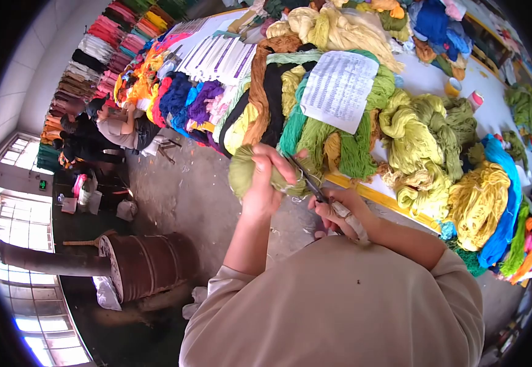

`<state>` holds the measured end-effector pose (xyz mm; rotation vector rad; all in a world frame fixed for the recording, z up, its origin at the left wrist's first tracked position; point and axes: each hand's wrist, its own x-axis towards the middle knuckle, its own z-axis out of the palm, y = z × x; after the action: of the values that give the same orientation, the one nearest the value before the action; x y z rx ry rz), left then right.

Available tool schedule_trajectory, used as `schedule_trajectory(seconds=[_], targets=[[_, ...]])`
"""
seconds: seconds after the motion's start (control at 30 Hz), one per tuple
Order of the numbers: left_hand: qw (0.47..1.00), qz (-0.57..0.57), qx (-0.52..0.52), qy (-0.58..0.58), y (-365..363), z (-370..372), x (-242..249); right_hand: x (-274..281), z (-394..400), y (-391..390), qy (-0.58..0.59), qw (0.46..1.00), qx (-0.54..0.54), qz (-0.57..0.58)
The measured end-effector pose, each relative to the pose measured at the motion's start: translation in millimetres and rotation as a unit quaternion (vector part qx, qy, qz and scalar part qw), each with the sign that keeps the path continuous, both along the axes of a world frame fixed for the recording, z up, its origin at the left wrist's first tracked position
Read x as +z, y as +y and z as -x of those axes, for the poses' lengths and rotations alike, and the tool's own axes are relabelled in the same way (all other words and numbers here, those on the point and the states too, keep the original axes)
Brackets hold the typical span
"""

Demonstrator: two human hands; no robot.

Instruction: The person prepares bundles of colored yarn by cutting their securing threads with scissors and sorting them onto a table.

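My left hand [264, 177] is closed around a bundle of pale green yarn [240, 174], held up in front of the table. In my right hand [338, 208] is a pair of scissors [315, 189], its dark blades pointing up and left to the yarn beside my left fingers. White wrapping covers the scissors' handle. Whether the blades touch strands cannot be made out. Just beyond my hands, teal yarn [293, 125] and green yarn [356, 153] hang over the table edge, partly under a printed sheet of paper [339, 85].
Yellow-green skeins [422, 134] and a blue skein [503, 202] crowd the table's right side. A yellow cup [453, 87] stands behind them. At left are a rusty drum [156, 264] with a pipe, and a seated person [119, 125] near colourful yarn stacks [94, 55].
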<state>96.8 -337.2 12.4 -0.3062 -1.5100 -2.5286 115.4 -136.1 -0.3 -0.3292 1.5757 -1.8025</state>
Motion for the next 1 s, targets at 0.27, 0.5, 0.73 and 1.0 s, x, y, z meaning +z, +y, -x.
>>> schedule_trajectory(seconds=[0.27,0.5,0.73,1.0], targets=[[0.998,0.056,-0.016,0.013,-16.2,0.6,-6.1,-17.2,1.2,-10.5,0.096,0.995,-0.004,-0.033],[0.999,0.045,-0.016,0.025,-2.7,-6.7,-19.7,-34.8,4.3,-22.4,0.092,0.995,-0.038,0.018],[0.999,0.025,0.039,-0.01,-2.8,-11.9,-7.9,-23.6,-6.5,-20.5,0.051,0.997,-0.049,0.013],[0.991,-0.065,0.096,-0.066,19.9,-15.2,-18.9,-13.0,23.4,-30.7,0.552,0.798,-0.237,-0.046]])
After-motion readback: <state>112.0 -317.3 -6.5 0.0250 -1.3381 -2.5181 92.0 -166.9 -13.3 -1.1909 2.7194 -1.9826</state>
